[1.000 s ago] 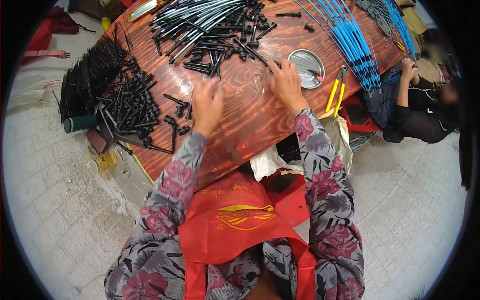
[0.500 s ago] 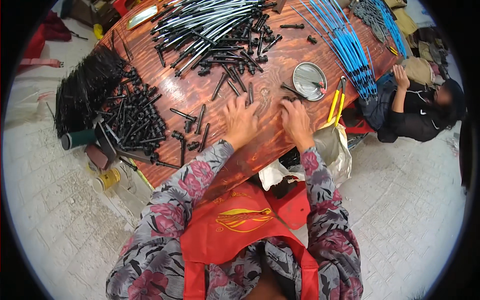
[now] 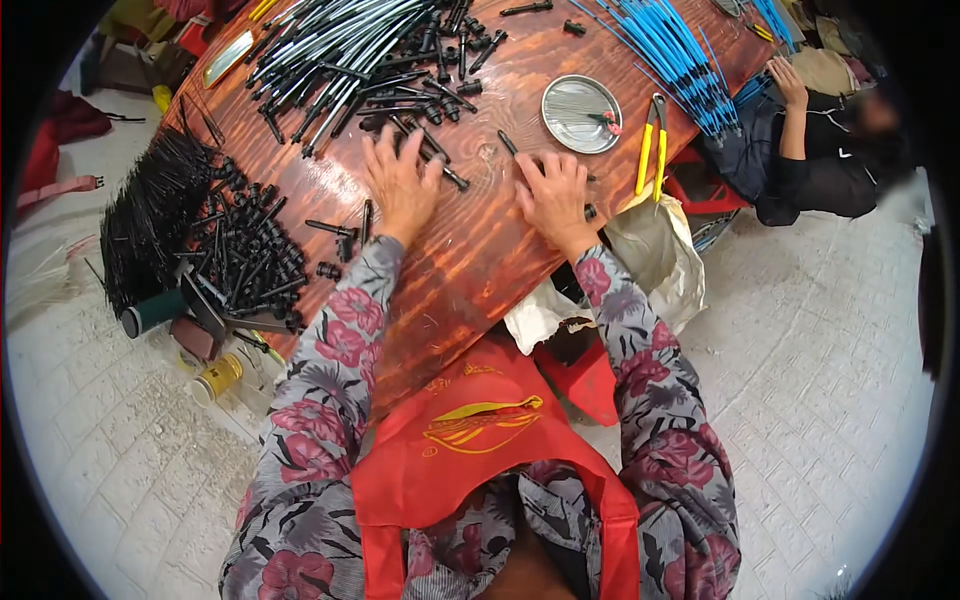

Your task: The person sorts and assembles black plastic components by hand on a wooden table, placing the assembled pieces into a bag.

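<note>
My left hand (image 3: pixel 400 190) lies palm down on the reddish wooden table (image 3: pixel 450 290), fingers spread, at several slim black plastic pieces (image 3: pixel 455 179) with knobbed ends. To its right, my right hand (image 3: pixel 556 198) rests near the table edge, fingers apart and bent downward. One black rod-shaped piece (image 3: pixel 508 142) pokes out past its fingertips, and a dark end (image 3: pixel 590 212) shows by the wrist. Whatever lies beneath that palm is hidden. Beyond my left hand sits a heap of silvery rods (image 3: pixel 330 50) with black ends.
A black pile of parts (image 3: pixel 250 250) and a bristly black bundle (image 3: pixel 150 215) lie at left. At right are a round metal dish (image 3: pixel 568 136) of thin pins, yellow-handled pliers (image 3: pixel 661 160), blue rods (image 3: pixel 670 60) and a white sack (image 3: pixel 665 255). Another person's hand (image 3: pixel 788 82) is beyond.
The view has shifted, and the table sits differently in it. My left hand has moved left and away, apart from my right hand. Loose black pieces near my hands lie differently.
</note>
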A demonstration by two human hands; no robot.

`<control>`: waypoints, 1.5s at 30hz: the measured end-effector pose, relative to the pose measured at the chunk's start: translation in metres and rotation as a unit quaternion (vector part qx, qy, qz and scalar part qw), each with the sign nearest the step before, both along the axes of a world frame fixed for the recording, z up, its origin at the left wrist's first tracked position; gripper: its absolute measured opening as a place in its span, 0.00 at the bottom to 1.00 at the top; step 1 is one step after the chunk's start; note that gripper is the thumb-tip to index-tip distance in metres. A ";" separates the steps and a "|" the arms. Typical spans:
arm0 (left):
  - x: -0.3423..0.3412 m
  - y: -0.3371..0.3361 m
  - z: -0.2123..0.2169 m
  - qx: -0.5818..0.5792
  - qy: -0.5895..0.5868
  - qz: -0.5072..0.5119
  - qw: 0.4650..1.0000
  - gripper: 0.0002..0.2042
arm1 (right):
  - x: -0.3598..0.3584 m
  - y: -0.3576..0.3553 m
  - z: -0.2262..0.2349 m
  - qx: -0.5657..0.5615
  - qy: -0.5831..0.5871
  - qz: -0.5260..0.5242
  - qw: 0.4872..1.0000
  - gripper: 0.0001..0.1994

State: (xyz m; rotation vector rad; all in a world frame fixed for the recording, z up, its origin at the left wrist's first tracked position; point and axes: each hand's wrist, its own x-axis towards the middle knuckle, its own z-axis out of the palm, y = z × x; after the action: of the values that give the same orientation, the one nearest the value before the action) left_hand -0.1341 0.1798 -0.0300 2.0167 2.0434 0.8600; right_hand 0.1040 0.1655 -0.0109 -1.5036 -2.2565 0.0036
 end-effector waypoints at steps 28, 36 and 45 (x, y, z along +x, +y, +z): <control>0.014 -0.030 -0.002 -0.066 -0.038 0.063 0.995 0.32 | -0.028 0.275 0.002 -0.194 0.001 -0.243 0.951 0.28; 0.002 -0.036 0.000 -0.061 -0.068 0.085 0.992 0.36 | -0.095 0.143 0.022 -0.177 0.006 -0.059 0.982 0.21; 0.015 -0.034 0.002 -0.064 -0.082 0.073 0.992 0.39 | -0.086 0.303 -0.005 -0.120 0.050 -0.097 0.987 0.24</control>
State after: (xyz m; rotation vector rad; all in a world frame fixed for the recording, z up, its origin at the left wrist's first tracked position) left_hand -0.1191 0.1461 -0.0284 1.6883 2.1156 0.8638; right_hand 0.0180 0.4689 -0.0161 -1.7994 -2.0806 0.2978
